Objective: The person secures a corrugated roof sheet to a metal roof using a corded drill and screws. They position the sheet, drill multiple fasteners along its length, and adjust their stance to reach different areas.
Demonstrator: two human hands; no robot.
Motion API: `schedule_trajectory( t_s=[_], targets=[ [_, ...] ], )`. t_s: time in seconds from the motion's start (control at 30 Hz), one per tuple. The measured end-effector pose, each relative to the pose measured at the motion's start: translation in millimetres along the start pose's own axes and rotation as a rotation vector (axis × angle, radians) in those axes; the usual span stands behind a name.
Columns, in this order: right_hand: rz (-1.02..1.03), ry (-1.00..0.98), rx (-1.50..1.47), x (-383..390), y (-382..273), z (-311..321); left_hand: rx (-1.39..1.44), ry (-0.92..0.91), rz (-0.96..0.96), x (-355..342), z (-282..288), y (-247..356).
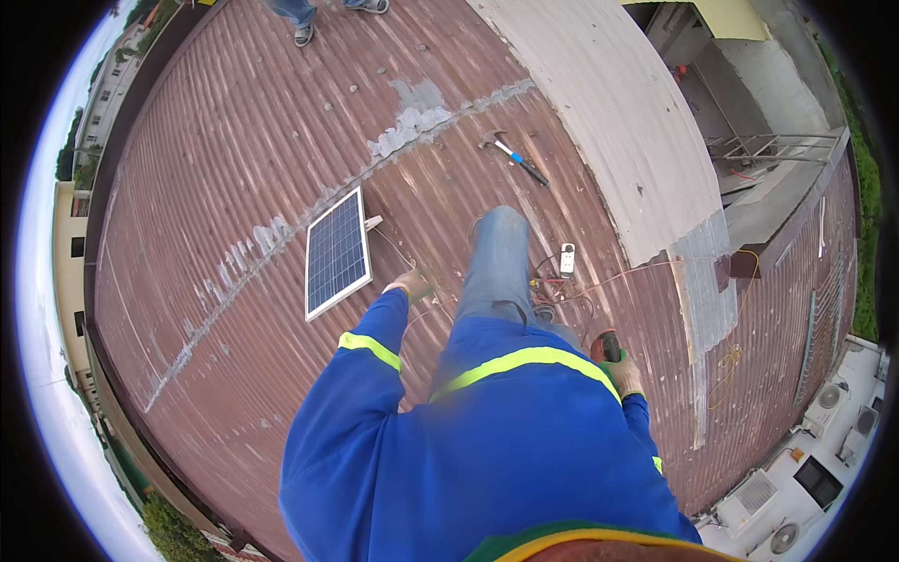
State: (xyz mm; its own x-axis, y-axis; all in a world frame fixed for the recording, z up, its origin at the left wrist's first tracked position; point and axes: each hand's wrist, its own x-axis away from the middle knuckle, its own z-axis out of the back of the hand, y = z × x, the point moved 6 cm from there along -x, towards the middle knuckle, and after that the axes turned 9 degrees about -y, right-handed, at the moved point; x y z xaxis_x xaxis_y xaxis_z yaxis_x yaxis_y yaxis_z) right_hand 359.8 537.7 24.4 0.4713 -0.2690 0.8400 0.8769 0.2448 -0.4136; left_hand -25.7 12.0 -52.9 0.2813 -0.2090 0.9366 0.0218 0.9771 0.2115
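Observation:
My left hand [410, 284], in a pale work glove, is beside the solar panel [337, 253]. A thin cable [397, 247] runs from behind the panel to that hand, and the fingers look closed around it, though they show only in part. The panel is dark blue with a pale frame and stands tilted on the roof, a small bracket [373, 223] sticking out at its back. At my right side, my gloved right hand [626, 377] grips a red and black power drill [607, 347]; its front end is hard to make out.
Brown corrugated roofing [234, 328] slopes around me. A claw hammer [515, 157] lies ahead; a white power strip [567, 260] with tangled cords sits beside my leg [498, 253]. Another person's feet [303, 36] stand at the far left. An opening [721, 103] drops away at the right.

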Motion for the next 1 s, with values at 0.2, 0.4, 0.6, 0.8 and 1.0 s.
schedule_trajectory(
  t_s=[0.2, 0.4, 0.6, 0.8, 1.0],
  targets=[
    [-0.01, 0.135, -0.145, -99, -155, 9, 0.262, 0.079, 0.125, -92, 65, -48],
    [0.282, -0.024, -0.863, -295, -253, -47, 0.076, 0.418, 0.151, -248, 208, -59],
    [0.333, -0.282, -1.233, -466, -277, -129, -0.166, 0.571, 0.17, -382, 326, -63],
    [0.253, -0.561, -1.557, -593, -246, -233, -0.221, 0.766, 0.115, -487, 418, -69],
    [0.151, -0.567, -1.435, -647, -206, -295, -0.333, 0.925, 0.047, -516, 435, -76]
  ],
)
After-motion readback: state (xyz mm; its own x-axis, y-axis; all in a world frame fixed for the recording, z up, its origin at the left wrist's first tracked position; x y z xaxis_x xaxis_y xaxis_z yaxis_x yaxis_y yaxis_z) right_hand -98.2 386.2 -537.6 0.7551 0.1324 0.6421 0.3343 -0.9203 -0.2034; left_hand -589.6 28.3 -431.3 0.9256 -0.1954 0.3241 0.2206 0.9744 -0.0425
